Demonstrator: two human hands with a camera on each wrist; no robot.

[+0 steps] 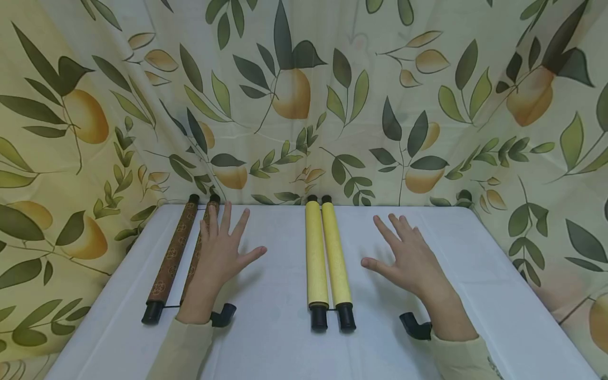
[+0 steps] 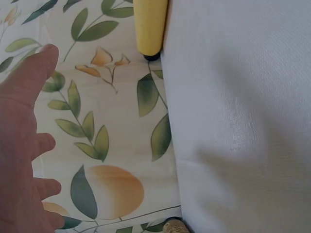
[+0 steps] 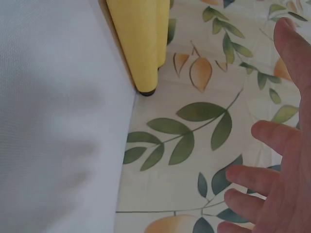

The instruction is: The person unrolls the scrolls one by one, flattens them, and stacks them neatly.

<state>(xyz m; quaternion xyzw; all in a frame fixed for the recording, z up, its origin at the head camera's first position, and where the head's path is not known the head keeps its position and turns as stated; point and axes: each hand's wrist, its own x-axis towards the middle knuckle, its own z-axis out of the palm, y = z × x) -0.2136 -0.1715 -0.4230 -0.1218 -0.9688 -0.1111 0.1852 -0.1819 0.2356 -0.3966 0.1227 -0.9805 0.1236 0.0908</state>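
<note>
yellow scroll (image 1: pixel 329 258) lies between my two hands, just past both thumbs, and the brown scroll (image 1: pixel 178 253) lies partly under my left hand's (image 1: pixel 219 253) outer fingers. my left hand and my right hand (image 1: pixel 409 259) are flat with fingers spread wide, holding nothing, so both scrolls stay free on the white table (image 1: pixel 280 327).

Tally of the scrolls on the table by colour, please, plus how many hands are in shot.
Brown patterned scrolls: 1, a pair of rollers lying under the left hand
Yellow scrolls: 1, a pair of rollers between the hands
Hands: 2, the left one and the right hand, both spread flat over the white table, gripping nothing
Total: 2 scrolls, 2 hands
</note>
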